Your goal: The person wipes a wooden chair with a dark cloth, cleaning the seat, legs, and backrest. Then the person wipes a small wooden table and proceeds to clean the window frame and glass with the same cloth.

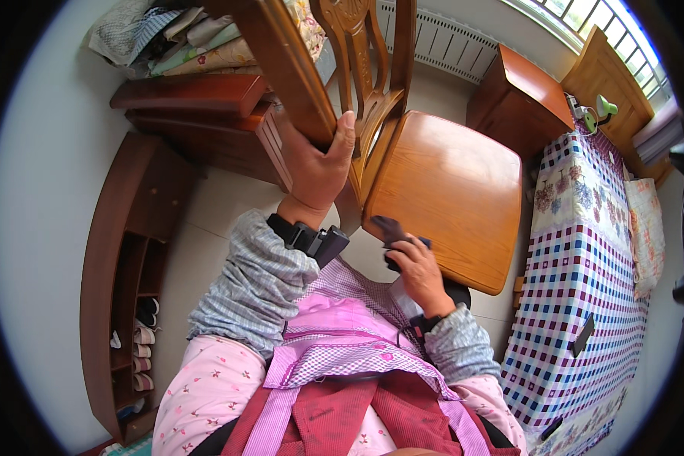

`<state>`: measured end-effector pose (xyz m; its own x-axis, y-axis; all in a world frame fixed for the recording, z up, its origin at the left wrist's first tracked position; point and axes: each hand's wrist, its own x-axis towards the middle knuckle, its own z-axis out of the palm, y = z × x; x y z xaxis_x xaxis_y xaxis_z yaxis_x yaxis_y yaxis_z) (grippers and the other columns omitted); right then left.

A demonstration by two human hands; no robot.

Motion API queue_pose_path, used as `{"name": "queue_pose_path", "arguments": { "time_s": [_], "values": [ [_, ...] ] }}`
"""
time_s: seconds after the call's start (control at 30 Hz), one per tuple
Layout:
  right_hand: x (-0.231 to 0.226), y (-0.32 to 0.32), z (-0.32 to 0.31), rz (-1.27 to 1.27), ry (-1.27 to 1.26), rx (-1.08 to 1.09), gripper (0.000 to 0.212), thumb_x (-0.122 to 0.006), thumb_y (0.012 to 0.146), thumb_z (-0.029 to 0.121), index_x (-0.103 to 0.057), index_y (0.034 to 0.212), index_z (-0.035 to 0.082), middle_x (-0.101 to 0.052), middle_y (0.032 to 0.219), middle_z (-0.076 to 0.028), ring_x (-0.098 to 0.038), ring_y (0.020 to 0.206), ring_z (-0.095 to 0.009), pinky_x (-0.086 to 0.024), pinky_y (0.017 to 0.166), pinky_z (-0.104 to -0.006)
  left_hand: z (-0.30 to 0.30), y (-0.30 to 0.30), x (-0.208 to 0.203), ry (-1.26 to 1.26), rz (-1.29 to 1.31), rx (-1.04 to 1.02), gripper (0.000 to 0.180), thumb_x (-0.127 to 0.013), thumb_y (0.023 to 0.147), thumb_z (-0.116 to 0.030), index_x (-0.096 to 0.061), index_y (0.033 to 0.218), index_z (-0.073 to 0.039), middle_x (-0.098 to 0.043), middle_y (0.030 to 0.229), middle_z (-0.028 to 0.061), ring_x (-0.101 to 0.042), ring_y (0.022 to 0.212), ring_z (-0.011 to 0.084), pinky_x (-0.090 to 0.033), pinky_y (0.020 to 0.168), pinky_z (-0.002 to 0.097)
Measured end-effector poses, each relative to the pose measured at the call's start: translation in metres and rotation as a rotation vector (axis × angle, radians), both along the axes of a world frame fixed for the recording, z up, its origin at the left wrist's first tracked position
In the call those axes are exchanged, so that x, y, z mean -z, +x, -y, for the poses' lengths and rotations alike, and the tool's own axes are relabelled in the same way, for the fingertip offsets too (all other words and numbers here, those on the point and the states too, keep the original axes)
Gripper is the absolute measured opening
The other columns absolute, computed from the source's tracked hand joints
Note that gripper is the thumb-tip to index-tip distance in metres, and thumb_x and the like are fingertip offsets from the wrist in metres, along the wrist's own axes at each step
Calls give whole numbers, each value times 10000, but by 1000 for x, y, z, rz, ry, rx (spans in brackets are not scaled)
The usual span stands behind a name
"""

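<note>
A wooden chair stands before me, its glossy brown seat (452, 190) extending to the right of its carved backrest (357, 53). My left hand (315, 171) is closed around the thick side post (292, 68) of the backrest, thumb on the near side. At the seat's near left corner, my right hand (420, 273) is closed on a dark cloth (388, 229), which bunches out past the fingers and touches the seat edge. Black bands with small devices circle both wrists. The fingertips of the right hand are partly hidden by the cloth.
A bed (566, 251) with a checked cover runs along the right, with a dark phone-like object (583, 335) on it. A reddish cabinet (520, 99) stands beyond the chair. Left are a shoe shelf (118, 304) and a wooden piece (194, 95) below piled bedding (205, 49).
</note>
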<state>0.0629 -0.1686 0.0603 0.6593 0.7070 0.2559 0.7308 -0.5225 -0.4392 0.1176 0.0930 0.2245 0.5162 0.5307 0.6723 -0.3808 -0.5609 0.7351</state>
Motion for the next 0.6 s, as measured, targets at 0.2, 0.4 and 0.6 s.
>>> {"name": "queue_pose_path", "arguments": {
  "time_s": [0.2, 0.4, 0.6],
  "values": [
    [27, 15, 147, 88, 2, 873, 453, -625, 847, -36, -610, 1283, 85, -567, 1334, -171, -524, 1271, -376, -398, 1107, -470, 0, 1, -5, 84, 55, -21, 477, -795, 886, -183, -459, 1176, -7, -659, 922, 117, -673, 789, 223, -539, 725, 317],
    [71, 37, 215, -89, 165, 1049, 549, -705, 908, 140, -506, 1417, 91, -547, 1352, -207, -537, 1256, -399, -433, 1072, -458, -2, -8, -17, 202, -19, -48, 451, -768, 890, -130, -451, 1190, -16, -685, 973, 147, -701, 829, 249, -557, 750, 346],
    [84, 60, 241, -309, 291, 1129, 599, -717, 888, 203, -487, 1393, -19, -587, 1348, -249, -581, 1237, -373, -442, 1058, -415, -4, -11, -23, 86, -89, 101, 429, -771, 896, -131, -468, 1181, -25, -678, 981, 127, -695, 842, 224, -554, 760, 321]
  ]
}}
